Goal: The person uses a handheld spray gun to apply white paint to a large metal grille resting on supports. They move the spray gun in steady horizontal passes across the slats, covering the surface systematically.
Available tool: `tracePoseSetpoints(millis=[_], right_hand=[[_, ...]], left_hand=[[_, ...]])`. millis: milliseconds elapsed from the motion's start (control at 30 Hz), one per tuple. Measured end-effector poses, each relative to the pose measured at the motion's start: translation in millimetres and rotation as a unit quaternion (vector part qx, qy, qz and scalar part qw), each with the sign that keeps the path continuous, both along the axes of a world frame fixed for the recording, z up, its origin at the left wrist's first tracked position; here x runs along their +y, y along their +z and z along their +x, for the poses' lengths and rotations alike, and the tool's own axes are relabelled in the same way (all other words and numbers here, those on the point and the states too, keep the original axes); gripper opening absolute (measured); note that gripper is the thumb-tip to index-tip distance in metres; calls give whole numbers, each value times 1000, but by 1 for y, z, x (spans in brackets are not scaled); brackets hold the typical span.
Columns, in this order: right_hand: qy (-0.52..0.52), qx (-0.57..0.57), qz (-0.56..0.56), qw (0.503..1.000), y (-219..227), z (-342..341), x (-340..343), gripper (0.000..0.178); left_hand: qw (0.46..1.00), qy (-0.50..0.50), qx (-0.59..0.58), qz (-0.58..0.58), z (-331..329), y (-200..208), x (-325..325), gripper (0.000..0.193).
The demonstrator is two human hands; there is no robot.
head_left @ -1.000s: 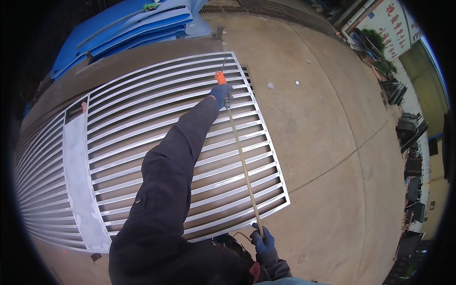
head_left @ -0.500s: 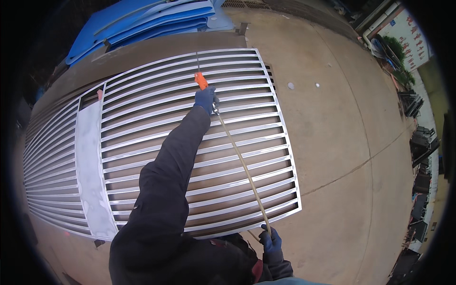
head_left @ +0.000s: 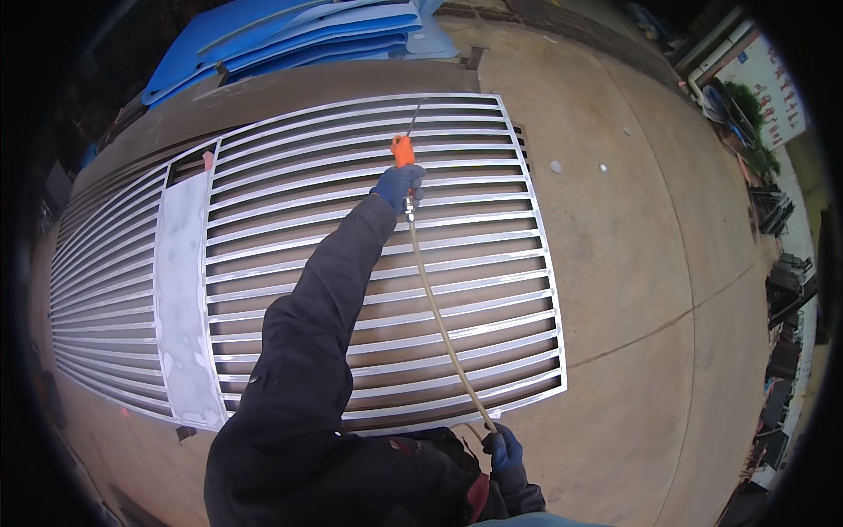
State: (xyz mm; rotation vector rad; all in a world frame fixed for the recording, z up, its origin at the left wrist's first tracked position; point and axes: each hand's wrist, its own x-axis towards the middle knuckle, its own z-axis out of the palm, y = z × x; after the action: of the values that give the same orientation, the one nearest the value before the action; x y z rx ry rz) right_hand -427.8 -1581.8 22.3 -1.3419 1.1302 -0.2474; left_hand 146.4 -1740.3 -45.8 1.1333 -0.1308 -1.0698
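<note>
My left arm reaches out over a large silver metal grille with many parallel bars. In my gloved left hand is an orange air blow gun, its thin nozzle pointing away toward the grille's far edge. A metal fitting joins its lower end to a tan air hose, which runs back toward me in a slight curve. Near the grille's front right corner, my gloved right hand is closed around the hose. Whether the nozzle tip touches a bar, I cannot tell.
A smooth flat plate spans the grille left of the middle. Brown sheet lies beneath, with blue sheets stacked beyond. The concrete floor stretches right, toward dark items along the far right edge.
The blow gun has swung so that its nozzle leans more to the right. The hose has gone from nearly straight to bowed. The view has shifted slightly; my right hand still grips the hose.
</note>
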Motion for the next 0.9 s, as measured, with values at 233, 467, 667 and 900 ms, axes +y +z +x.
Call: tracePoseSetpoints(millis=[233, 467, 667, 900], right_hand=[[-38, -23, 10, 999, -5, 6, 10, 32], [-146, -14, -31, 989, -41, -77, 23, 50], [-193, 2, -39, 980, -39, -119, 40, 40], [-173, 4, -41, 984, -34, -105, 75, 43]], left_hand=[[955, 295, 14, 3, 10, -23, 81, 11], [998, 42, 43, 8, -90, -12, 80, 19], [987, 156, 43, 4, -128, 4, 100, 16], [991, -59, 117, -35, -139, -6, 85, 17]])
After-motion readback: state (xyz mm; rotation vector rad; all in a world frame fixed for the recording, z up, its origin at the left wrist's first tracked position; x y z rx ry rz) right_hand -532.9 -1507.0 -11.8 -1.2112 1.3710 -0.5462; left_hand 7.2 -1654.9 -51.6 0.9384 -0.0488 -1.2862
